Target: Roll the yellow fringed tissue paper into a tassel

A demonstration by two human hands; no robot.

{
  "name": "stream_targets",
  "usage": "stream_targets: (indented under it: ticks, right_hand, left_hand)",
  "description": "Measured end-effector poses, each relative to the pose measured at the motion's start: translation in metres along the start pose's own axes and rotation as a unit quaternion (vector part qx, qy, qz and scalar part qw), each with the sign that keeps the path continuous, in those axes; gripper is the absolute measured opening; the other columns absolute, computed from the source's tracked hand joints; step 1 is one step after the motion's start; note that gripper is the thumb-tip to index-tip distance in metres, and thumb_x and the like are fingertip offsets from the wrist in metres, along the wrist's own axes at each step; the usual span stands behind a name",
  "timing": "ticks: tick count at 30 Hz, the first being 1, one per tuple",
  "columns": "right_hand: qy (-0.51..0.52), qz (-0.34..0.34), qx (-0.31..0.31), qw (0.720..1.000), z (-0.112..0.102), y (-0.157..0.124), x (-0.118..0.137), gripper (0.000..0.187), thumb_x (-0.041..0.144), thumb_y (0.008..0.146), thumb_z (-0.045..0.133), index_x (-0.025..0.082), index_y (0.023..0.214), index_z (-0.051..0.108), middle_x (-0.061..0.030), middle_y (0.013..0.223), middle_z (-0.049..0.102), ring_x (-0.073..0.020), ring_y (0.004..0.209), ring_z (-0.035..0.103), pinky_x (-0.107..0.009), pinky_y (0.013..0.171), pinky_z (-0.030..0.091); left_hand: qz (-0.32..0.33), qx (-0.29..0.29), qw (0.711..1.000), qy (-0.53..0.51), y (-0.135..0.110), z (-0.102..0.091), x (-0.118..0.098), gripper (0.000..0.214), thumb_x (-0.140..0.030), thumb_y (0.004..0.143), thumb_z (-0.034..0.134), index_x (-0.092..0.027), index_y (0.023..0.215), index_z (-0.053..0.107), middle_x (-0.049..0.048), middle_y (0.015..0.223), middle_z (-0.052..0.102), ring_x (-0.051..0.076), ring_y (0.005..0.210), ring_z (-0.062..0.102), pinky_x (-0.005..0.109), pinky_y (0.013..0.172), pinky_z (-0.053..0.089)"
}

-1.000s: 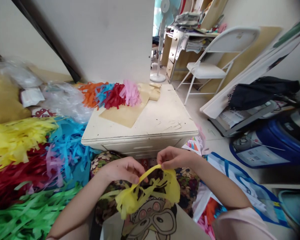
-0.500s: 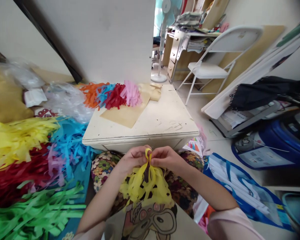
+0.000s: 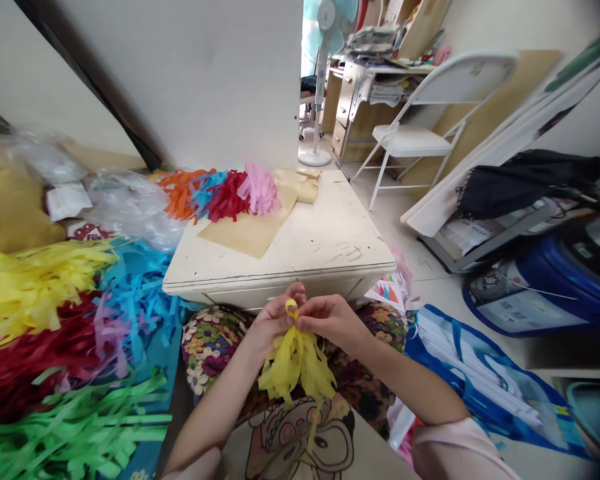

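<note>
A yellow paper tassel [image 3: 300,365] hangs over my lap, its cut strips pointing down and a small loop at its top. My left hand [image 3: 276,319] pinches the neck just under the loop from the left, with some fingers raised. From the right, the thumb and fingertips of my right hand [image 3: 333,320] close on the same neck. Beyond my hands, on the white table [image 3: 330,233], lie an orange tassel [image 3: 180,193], a blue tassel [image 3: 207,192], a red tassel [image 3: 230,195] and a pink tassel [image 3: 261,189], side by side on brown paper [image 3: 255,233].
Left of me are piles of yellow fringed paper [image 3: 50,280], red fringed paper [image 3: 35,353], blue fringed paper [image 3: 143,273] and green fringed paper [image 3: 75,427]. A blue bag [image 3: 485,373] lies on the right floor. Behind stand a folding chair [image 3: 415,140] and a fan [image 3: 320,100].
The tassel's strips have drawn together into a narrower bunch, and the loop on top now shows more clearly. My left fingers have lifted somewhat. The view has shifted slightly.
</note>
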State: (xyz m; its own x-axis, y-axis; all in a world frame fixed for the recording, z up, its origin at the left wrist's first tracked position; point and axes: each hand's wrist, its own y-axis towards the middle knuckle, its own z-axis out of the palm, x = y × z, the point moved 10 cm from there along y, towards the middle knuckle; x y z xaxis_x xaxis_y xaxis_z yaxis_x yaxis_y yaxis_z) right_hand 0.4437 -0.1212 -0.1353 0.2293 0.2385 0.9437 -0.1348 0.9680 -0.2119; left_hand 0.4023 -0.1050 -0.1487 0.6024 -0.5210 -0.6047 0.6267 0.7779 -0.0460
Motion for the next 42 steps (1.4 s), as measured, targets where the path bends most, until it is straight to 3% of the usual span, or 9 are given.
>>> stream_targets:
  ticks: [6,13,17,22,28,32,35,38,42]
  right_hand:
    - [-0.054,0.01,-0.011,0.998,-0.003,0.003,-0.002,0.028,0.035,0.048,0.068,0.011,0.061,0.061,0.0037,0.055,0.051,-0.0045,0.05,0.042,-0.02,0.051,0.033]
    - [-0.097,0.018,-0.012,0.995,0.0,0.001,-0.006,0.035,0.043,0.048,0.066,0.012,0.051,0.052,0.0066,0.044,0.04,-0.0023,0.043,0.03,-0.02,0.043,0.021]
    - [-0.044,0.047,0.061,0.996,0.008,0.003,-0.016,0.033,0.04,0.051,0.066,0.012,0.053,0.05,0.0075,0.045,0.039,-0.0016,0.043,0.03,-0.019,0.043,0.02]
    - [0.016,0.07,0.149,0.986,0.016,0.001,-0.017,0.029,0.035,0.054,0.066,0.013,0.056,0.048,0.0066,0.05,0.046,-0.0021,0.044,0.038,-0.017,0.045,0.026]
    - [0.01,0.052,0.15,0.987,0.014,0.004,-0.018,0.029,0.033,0.054,0.065,0.013,0.053,0.045,0.003,0.056,0.054,-0.0033,0.048,0.043,-0.018,0.047,0.03]
    - [-0.07,0.07,0.163,0.982,0.01,0.004,-0.028,0.022,0.028,0.057,0.061,0.014,0.055,0.044,0.0048,0.054,0.052,-0.0025,0.046,0.041,-0.017,0.045,0.029]
    - [-0.149,0.055,0.175,0.972,0.009,0.002,-0.027,0.013,0.023,0.06,0.056,0.015,0.062,0.046,0.0061,0.054,0.049,-0.0032,0.047,0.042,-0.017,0.047,0.032]
    - [-0.268,0.011,0.163,0.949,0.008,0.0,-0.015,0.006,0.019,0.063,0.051,0.015,0.066,0.051,0.005,0.055,0.05,-0.0045,0.049,0.043,-0.018,0.047,0.034]
    - [-0.455,-0.052,0.124,0.88,0.007,-0.005,0.003,0.009,0.016,0.063,0.046,0.015,0.064,0.056,0.0013,0.058,0.057,-0.0073,0.052,0.047,-0.019,0.05,0.034]
  left_hand:
    - [-0.001,-0.021,1.0,0.002,0.002,-0.007,0.003,0.02,-0.016,0.043,0.073,-0.018,0.048,0.054,-0.0067,0.106,0.048,0.011,0.088,0.046,0.023,0.075,0.043]
    - [0.005,-0.026,0.995,0.097,0.003,-0.016,-0.005,0.022,-0.022,0.041,0.074,-0.016,0.051,0.055,-0.0007,0.114,0.042,0.015,0.094,0.042,0.021,0.074,0.041]
    - [-0.018,0.005,0.991,0.136,0.003,-0.014,-0.009,0.018,-0.02,0.043,0.073,-0.016,0.055,0.06,0.0003,0.114,0.042,0.014,0.092,0.043,0.021,0.075,0.039]
    - [-0.045,0.024,0.991,0.12,0.002,-0.008,-0.008,0.025,-0.033,0.045,0.072,-0.013,0.058,0.063,0.0037,0.113,0.043,0.013,0.086,0.045,0.019,0.074,0.039]
    - [-0.093,-0.023,0.984,0.151,0.004,-0.018,0.002,0.032,-0.045,0.053,0.064,-0.013,0.055,0.059,0.0038,0.09,0.053,0.009,0.061,0.045,0.019,0.051,0.038]
    - [-0.138,-0.034,0.965,0.222,0.001,-0.024,-0.002,0.026,-0.034,0.049,0.069,-0.011,0.055,0.06,0.0008,0.067,0.053,0.006,0.054,0.042,0.017,0.05,0.034]
    - [-0.175,-0.003,0.936,0.307,-0.001,-0.019,-0.009,0.015,-0.023,0.05,0.068,-0.01,0.05,0.059,-0.0012,0.055,0.051,0.006,0.052,0.041,0.017,0.048,0.031]
    - [-0.204,0.048,0.864,0.457,-0.002,-0.014,-0.014,0.01,-0.02,0.056,0.062,-0.012,0.051,0.06,-0.0029,0.05,0.051,0.006,0.05,0.039,0.017,0.048,0.03]
    - [-0.205,0.116,0.779,0.582,-0.004,-0.008,-0.015,0.01,-0.02,0.062,0.053,-0.014,0.06,0.061,-0.0039,0.05,0.052,0.006,0.048,0.041,0.016,0.047,0.03]
